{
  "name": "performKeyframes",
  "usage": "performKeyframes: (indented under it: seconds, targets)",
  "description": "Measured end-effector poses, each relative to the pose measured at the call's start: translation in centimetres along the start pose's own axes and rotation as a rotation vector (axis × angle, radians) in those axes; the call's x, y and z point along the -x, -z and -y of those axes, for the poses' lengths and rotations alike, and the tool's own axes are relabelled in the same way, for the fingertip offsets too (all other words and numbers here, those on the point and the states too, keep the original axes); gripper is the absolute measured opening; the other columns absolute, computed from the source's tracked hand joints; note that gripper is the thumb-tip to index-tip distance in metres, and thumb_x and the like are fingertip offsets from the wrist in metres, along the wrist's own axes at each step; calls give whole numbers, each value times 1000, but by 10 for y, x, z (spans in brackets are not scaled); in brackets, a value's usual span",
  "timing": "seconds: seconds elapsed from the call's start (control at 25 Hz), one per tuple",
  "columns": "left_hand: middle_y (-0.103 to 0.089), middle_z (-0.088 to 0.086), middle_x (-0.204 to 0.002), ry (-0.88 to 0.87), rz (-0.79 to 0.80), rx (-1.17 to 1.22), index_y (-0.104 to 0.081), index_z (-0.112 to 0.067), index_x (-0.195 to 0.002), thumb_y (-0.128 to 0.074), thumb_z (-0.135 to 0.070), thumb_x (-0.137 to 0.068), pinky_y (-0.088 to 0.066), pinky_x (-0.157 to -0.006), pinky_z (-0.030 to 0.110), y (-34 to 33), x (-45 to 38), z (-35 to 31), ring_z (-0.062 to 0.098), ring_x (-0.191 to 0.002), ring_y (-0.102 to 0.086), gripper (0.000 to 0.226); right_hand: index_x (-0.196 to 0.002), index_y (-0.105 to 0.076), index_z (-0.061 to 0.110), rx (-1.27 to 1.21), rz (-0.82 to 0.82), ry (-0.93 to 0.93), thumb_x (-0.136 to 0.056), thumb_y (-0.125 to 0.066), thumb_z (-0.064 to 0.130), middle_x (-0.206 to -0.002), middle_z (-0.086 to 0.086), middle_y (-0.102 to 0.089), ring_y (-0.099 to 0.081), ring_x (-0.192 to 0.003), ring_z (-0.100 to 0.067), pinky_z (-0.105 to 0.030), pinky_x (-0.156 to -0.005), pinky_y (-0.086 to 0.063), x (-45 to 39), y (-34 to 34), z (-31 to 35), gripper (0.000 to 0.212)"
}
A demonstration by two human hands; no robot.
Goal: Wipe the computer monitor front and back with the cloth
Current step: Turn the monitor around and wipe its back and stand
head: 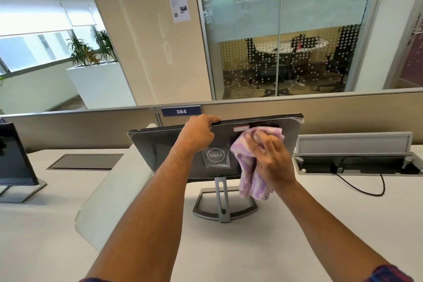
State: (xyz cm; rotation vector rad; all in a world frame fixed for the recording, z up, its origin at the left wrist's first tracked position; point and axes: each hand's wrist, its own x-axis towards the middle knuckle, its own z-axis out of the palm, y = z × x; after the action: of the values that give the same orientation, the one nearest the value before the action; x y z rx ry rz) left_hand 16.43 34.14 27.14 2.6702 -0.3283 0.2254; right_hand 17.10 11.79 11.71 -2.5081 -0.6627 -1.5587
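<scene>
Left hand (199, 131) grips the top edge of the black flat-panel monitor (164, 151). Right hand (270, 155) presses the bunched lilac cloth (249, 181) on its back at 2 o'clock. Next: sweep toward 9 o'clock

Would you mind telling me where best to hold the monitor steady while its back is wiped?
Judging by its pose, grip the monitor by its thin top edge from above, as the left hand does. It stands on a narrow stand, so cloth pressure could tip it.

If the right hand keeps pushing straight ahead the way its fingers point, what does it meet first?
The right hand would likely press the purple-and-white cloth harder against the dark back panel of the Dell monitor, which the cloth seems to touch already.
</scene>
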Motion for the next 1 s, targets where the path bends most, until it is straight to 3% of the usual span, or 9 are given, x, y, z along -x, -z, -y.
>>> performKeyframes:
  seconds: [0.08, 0.24, 0.36, 0.44, 0.52, 0.64, 0.72, 0.92, 1.0]
  targets:
    - [-66, 4, -125, 3, 7, 0, -56, -23, -140, -50, 1, -95, -57, -89, 35, -1, 0, 0, 19, -102, -59, 52, -143, -56, 11, 28, 90, 171, -91, -64, 19, -132, -15, -57, -57, -112, -30, -45, -92, -55, 14, 3, -15, 53]
    - [-65, 5, -128, 8, -17, 1, -56, -23, -141, -53, -1, -96, -57, -92, 39, 0, 0, -2, 21, -107, -59, 49, -136, -63, 11, -3, -32, -226, -96, -52, 22, -126, -21, -59, -57, -113, -36, -44, -77, -59, 8, 17, -46, 43]
    - [-65, 5, -127, 7, -16, -9, -57, -22, -140, -56, -1, -95, -57, -92, 39, -1, 0, -4, 21, -107, -59, 49, -135, -64, 10, -67, 3, -191, -96, -57, 23, -125, -22, -58, -59, -109, -35, -38, -70, -60, 27, 10, -51, 41]
    - [-66, 5, -127, 11, -23, -8, -56, -23, -140, -57, -1, -94, -57, -91, 39, -2, 1, -4, 21, -106, -60, 50, -130, -67, 11, -154, 85, -133, -85, -74, 13, -120, -18, -60, -65, -95, -34, -39, -62, -63, 54, 5, -57, 45]
    - [-66, 4, -127, 13, -21, 3, -56, -23, -140, -58, -1, -94, -57, -88, 36, -1, 0, -2, 18, -101, -58, 50, -123, -70, 9, -171, 134, -121, -85, -74, 9, -115, -17, -64, -68, -87, -34, -42, -57, -63, 69, 7, -63, 39]
    - [-66, 5, -126, 9, -20, 10, -57, -23, -139, -58, -1, -94, -58, -87, 35, 0, 0, -2, 19, -102, -59, 50, -116, -72, 2, -146, 21, -269, -95, -52, 20, -114, -19, -65, -65, -96, -33, -38, -73, -62, 50, 15, -58, 34]
    - [-66, 5, -127, 13, -28, 4, -56, -22, -140, -58, 0, -93, -57, -91, 38, -2, 1, -3, 21, -108, -61, 51, -117, -71, 2, -121, -50, -329, -97, -51, 27, -113, -20, -64, -59, -101, -30, -32, -78, -54, 30, 19, -52, 38]
    - [-66, 6, -127, 14, -24, -2, -56, -21, -140, -59, -1, -93, -57, -92, 41, -1, 1, -4, 21, -107, -59, 51, -112, -71, 4, -271, 153, -380, -100, -47, 42, -114, -18, -67, -67, -97, -35, -39, -80, -60, 65, -2, -37, 47]
    - [-66, 6, -127, 11, -23, -5, -56, -22, -139, -59, -1, -93, -57, -93, 42, -2, 1, -3, 23, -110, -60, 51, -117, -69, 3, -296, 134, -486, -96, -54, 34, -117, -18, -65, -67, -98, -37, -42, -81, -62, 71, 0, -32, 41]
